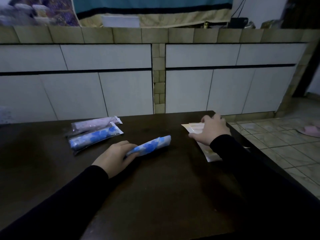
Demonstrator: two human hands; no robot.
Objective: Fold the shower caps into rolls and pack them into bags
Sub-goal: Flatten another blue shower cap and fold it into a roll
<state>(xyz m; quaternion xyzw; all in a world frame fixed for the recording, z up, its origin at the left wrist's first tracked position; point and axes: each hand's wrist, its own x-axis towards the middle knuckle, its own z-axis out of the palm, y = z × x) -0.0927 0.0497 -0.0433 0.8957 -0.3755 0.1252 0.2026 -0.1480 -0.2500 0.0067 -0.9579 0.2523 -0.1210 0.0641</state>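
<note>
Left hand (115, 157) curled round near end of rolled blue shower cap (152, 145); roll laid on dark table (155, 196), long axis slanted away toward right. Right hand (212, 131) rested on stack of empty bags (194, 128) at far right edge, fingers loosely spread, nothing visibly pinched. Bags nearer right hand; free roll end pointed their way. Two packed rolls (95, 133) laid far left.
</note>
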